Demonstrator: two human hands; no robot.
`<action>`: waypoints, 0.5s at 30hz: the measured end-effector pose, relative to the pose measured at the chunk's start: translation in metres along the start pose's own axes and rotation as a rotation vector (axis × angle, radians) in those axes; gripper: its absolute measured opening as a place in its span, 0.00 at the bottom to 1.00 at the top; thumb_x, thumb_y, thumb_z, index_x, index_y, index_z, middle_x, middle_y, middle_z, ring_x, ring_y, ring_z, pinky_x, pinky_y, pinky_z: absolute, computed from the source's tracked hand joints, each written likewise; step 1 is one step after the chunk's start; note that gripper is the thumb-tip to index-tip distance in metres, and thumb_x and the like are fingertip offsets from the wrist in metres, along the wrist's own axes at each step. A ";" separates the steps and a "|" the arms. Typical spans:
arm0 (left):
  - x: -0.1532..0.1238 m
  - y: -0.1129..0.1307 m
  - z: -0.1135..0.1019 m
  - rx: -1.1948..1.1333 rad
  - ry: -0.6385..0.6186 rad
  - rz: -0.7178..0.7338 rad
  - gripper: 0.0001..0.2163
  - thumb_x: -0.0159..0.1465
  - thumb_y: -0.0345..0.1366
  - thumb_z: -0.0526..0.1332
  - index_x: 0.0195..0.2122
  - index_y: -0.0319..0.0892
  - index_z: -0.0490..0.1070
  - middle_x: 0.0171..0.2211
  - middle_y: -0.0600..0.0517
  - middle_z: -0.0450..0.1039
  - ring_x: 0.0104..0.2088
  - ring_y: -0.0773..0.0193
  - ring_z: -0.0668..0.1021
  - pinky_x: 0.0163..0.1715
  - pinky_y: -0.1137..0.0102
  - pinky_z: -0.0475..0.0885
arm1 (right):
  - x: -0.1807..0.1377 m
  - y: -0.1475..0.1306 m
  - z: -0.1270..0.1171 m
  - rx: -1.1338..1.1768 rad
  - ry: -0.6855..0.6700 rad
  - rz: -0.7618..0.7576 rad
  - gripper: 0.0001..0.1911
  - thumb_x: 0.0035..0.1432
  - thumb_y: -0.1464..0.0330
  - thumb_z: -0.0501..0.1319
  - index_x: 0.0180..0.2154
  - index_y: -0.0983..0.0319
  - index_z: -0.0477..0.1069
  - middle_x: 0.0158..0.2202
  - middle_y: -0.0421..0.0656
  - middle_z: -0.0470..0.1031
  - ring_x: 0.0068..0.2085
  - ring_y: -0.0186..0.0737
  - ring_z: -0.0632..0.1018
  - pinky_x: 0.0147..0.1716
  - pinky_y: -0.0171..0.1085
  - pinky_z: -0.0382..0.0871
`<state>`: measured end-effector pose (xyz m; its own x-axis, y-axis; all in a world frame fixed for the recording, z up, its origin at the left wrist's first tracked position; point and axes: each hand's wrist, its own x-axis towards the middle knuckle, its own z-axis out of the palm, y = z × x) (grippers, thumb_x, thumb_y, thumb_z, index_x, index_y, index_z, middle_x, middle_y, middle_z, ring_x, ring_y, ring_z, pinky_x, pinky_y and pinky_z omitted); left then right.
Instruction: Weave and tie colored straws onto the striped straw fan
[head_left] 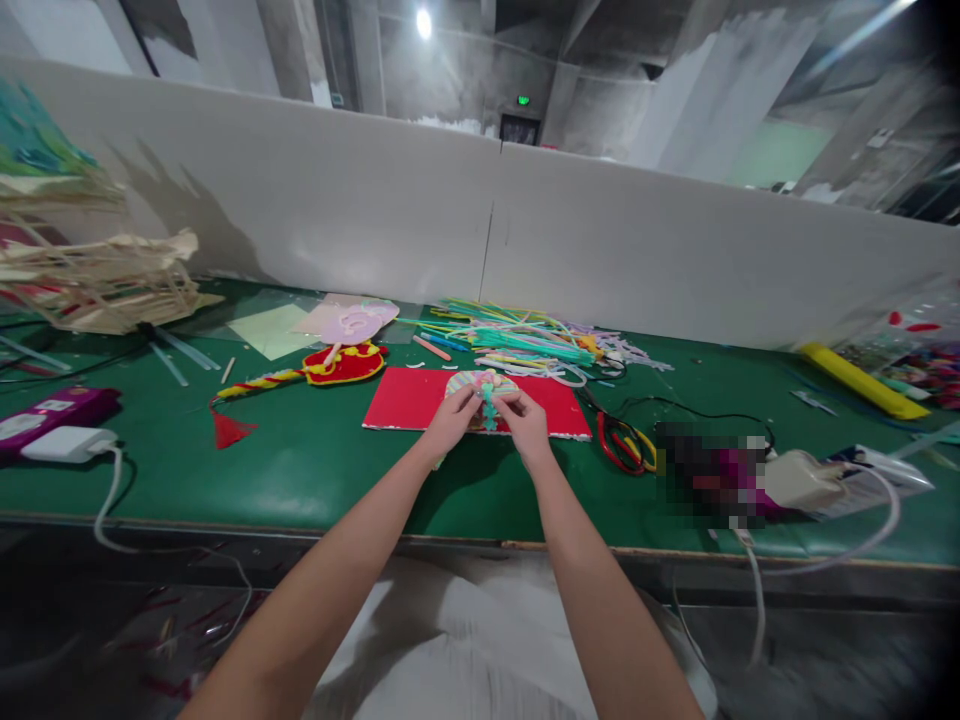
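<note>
My left hand (452, 415) and my right hand (526, 418) meet over a red board (397, 400) lying on the green table. Both hands are closed in a pinch, one on each side of a short teal pipe-cleaner piece (490, 408) with a wavy outline. Behind and under it shows a rounded, striped, pastel fan-shaped piece (460, 380), partly hidden by my fingers. A small pink part (491, 377) sits near its top.
Behind the board lies a heap of coloured pipe cleaners (517, 335). Left are a red and yellow tasselled fan (345, 365) and a purple cutout (360, 322). Right are red-handled scissors (622, 445), a white charger (806, 480) with cables, and a yellow bar (862, 380).
</note>
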<state>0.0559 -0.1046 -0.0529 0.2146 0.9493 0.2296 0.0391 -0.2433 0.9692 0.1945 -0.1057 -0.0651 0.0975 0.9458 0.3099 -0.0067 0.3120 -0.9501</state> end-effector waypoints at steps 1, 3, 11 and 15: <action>0.001 0.000 -0.001 0.042 -0.006 0.033 0.13 0.57 0.45 0.54 0.32 0.40 0.64 0.25 0.55 0.63 0.24 0.70 0.68 0.26 0.74 0.67 | 0.000 -0.001 0.000 -0.001 0.001 -0.012 0.13 0.43 0.58 0.63 0.25 0.62 0.69 0.25 0.39 0.71 0.29 0.35 0.72 0.33 0.36 0.67; 0.002 -0.001 -0.002 0.123 0.004 0.093 0.11 0.57 0.43 0.55 0.32 0.39 0.65 0.26 0.55 0.64 0.26 0.70 0.68 0.28 0.75 0.66 | 0.000 -0.003 0.001 -0.001 -0.008 -0.017 0.14 0.43 0.58 0.63 0.25 0.62 0.69 0.25 0.39 0.71 0.30 0.35 0.72 0.34 0.36 0.66; 0.001 -0.002 -0.004 0.153 -0.103 0.044 0.12 0.56 0.43 0.55 0.29 0.38 0.66 0.23 0.56 0.63 0.24 0.71 0.67 0.25 0.76 0.66 | 0.000 -0.003 -0.001 0.025 -0.016 0.070 0.16 0.47 0.54 0.59 0.27 0.61 0.69 0.23 0.39 0.70 0.25 0.34 0.71 0.26 0.34 0.66; 0.001 -0.003 -0.003 0.117 -0.140 0.036 0.12 0.55 0.43 0.56 0.26 0.38 0.64 0.22 0.56 0.61 0.23 0.73 0.66 0.23 0.77 0.65 | 0.002 0.001 -0.002 -0.018 -0.045 -0.008 0.14 0.44 0.57 0.62 0.26 0.62 0.69 0.26 0.39 0.71 0.30 0.35 0.72 0.33 0.34 0.66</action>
<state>0.0532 -0.1025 -0.0556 0.3512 0.9045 0.2419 0.1402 -0.3062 0.9416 0.1963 -0.1033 -0.0658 0.0529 0.9466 0.3180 0.0115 0.3179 -0.9481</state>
